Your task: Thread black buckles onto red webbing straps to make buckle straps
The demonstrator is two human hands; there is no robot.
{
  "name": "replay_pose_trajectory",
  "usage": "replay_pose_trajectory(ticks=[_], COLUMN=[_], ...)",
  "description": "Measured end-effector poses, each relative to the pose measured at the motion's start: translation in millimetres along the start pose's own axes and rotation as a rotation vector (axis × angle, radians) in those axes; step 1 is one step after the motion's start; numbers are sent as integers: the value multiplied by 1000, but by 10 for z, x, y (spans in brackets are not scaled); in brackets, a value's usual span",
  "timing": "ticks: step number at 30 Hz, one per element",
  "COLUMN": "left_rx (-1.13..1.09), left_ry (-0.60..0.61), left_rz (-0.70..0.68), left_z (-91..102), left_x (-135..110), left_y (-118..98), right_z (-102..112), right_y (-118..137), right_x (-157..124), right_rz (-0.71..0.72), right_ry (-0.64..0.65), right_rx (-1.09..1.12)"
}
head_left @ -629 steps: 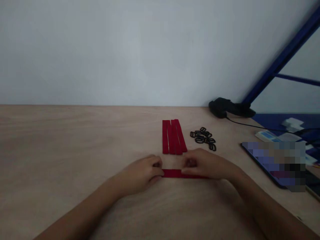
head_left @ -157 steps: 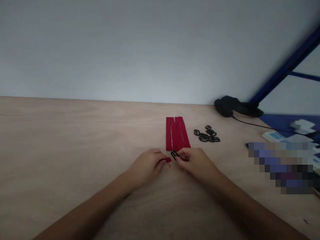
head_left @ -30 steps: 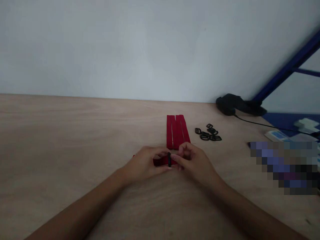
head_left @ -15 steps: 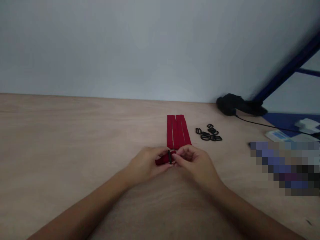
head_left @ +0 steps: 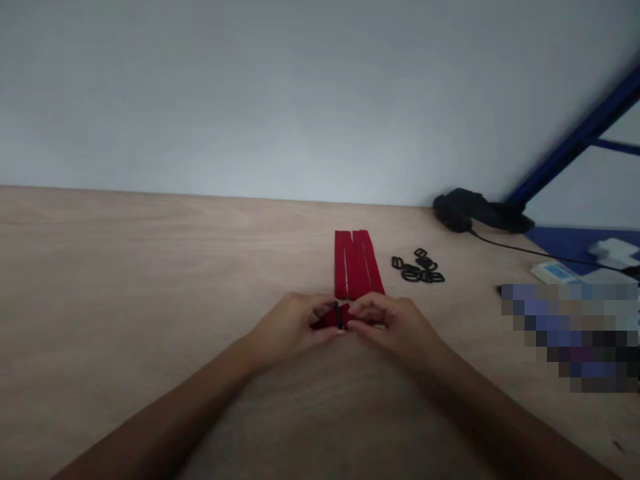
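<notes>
My left hand [head_left: 293,327] pinches a black slider buckle [head_left: 339,315] between thumb and fingers, held upright. A red webbing strap [head_left: 326,319] runs through the buckle, with part of it inside the left palm. On the buckle's right side, my right hand [head_left: 395,327] is closed on the strap's other end, thumb and fingertips around it. How far the strap passes through the slots is too small to tell. Just beyond my hands, several red straps [head_left: 357,263] lie side by side on the wooden table [head_left: 150,280].
Several black buckles [head_left: 425,275] lie loosely grouped right of the straps. At the back right rests a black object [head_left: 463,208] with a cable [head_left: 520,247]. A white and blue item [head_left: 553,272] lies near the right edge, above a pixelated patch. A pale wall [head_left: 250,100] bounds the table's back.
My right fingers have shifted slightly on the strap's end, and more red shows right of the buckle. The buckle tilts a little differently. The left hand has barely moved.
</notes>
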State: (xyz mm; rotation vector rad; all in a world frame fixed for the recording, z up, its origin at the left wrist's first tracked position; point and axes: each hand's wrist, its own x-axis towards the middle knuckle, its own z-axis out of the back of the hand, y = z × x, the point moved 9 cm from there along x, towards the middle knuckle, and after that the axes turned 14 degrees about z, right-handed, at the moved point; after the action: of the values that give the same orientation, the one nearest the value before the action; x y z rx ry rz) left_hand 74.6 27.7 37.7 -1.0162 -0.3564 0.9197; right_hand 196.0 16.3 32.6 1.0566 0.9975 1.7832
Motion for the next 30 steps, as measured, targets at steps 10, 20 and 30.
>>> replay_pose_trajectory(ticks=[10, 20, 30], left_rx=[-165, -145, -78], left_ry=[78, 34, 16], left_rz=[-51, -112, -76], left_z=[-17, 34, 33], left_x=[-7, -9, -13], left_y=[-42, -79, -61], right_z=[-6, -19, -144], right_y=[271, 377, 379], right_x=[6, 7, -15], right_rz=[210, 317, 395], right_ry=[38, 119, 177], right_rx=[-391, -451, -499])
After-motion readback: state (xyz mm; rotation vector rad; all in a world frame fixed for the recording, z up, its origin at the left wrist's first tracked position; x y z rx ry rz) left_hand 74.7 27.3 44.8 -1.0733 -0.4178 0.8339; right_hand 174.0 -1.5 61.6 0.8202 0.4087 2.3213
